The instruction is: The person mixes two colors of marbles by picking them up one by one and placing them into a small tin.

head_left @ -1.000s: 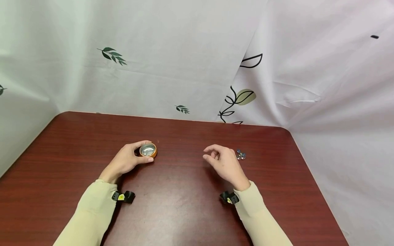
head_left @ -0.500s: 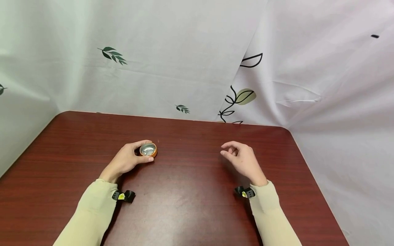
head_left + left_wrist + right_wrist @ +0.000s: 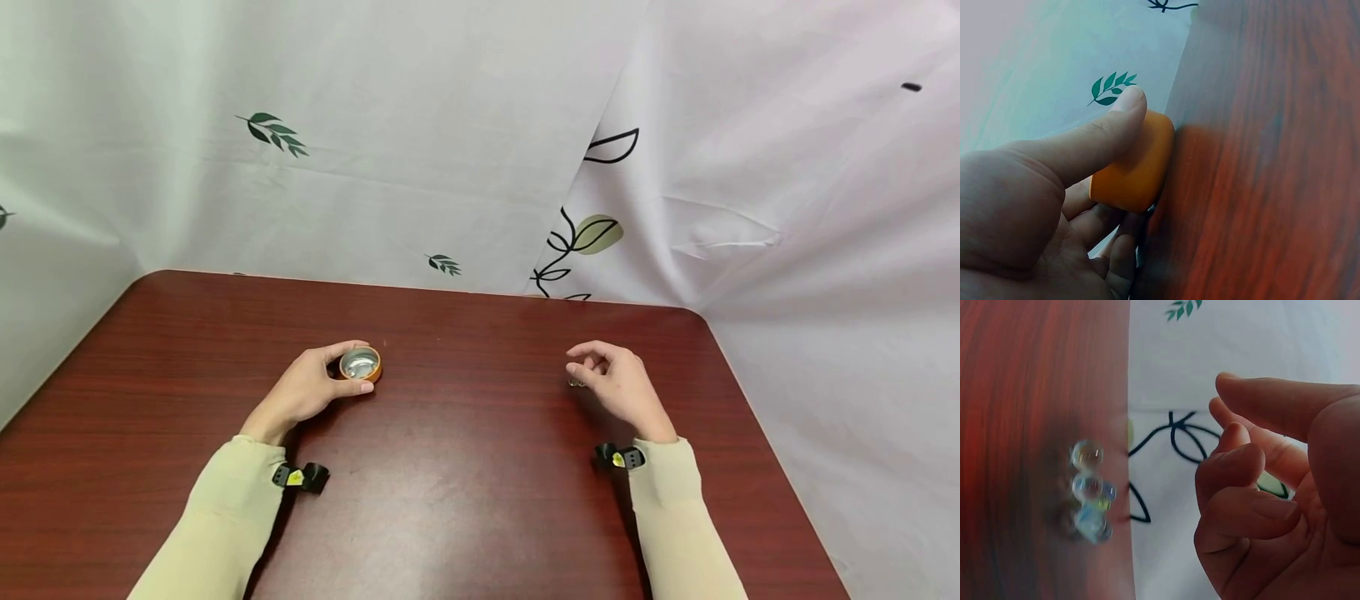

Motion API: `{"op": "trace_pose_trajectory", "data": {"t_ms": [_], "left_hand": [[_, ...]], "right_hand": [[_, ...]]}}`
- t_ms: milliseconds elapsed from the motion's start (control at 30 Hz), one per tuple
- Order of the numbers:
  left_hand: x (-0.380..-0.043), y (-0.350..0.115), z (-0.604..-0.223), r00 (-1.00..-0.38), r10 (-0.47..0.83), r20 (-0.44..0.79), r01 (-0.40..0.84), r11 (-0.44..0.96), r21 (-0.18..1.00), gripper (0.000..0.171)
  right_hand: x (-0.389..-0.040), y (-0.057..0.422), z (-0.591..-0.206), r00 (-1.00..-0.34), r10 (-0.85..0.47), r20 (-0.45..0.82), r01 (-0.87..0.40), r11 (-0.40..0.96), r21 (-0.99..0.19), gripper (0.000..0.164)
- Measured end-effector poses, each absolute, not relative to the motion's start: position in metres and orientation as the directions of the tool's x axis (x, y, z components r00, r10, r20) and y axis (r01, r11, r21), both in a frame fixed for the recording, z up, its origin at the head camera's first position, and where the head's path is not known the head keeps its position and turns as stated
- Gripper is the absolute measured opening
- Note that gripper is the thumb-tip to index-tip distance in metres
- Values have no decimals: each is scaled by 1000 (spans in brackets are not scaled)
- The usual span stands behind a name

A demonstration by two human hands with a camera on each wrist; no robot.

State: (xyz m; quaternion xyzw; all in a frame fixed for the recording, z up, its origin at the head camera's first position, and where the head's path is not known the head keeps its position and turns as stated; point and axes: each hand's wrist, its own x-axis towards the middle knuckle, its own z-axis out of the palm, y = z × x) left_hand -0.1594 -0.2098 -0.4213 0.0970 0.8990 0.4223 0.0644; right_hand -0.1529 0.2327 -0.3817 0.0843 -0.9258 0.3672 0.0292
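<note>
Left fingers (image 3: 341,347) curved round small orange tin (image 3: 1138,167), open side up, on left of tabletop (image 3: 450,475). Right fingers (image 3: 1235,464) loosely bent, tips parted, holding nothing, near clear marbles (image 3: 1087,487) toward far right. Likely risk: clumsy brush scatters marbles, smooth and round; pinch too loose drops one.

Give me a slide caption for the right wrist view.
Empty right hand above the table, near a cluster of glassy marbles.
</note>
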Motion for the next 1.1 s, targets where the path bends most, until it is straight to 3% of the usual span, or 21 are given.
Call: {"op": "trace_pose_trajectory", "data": {"t_ms": [300,1100], "left_hand": [[-160,-209,-421,-973,227,-30,122,625,771,63],[-160,-210,-423,-973,230,-28,126,627,768,63]], "right_hand": [[-157,247,-386,-982,-110,156,-183,773,-607,16],[-155,267,-394,-993,-95,68,-117,835,-538,19]]}}
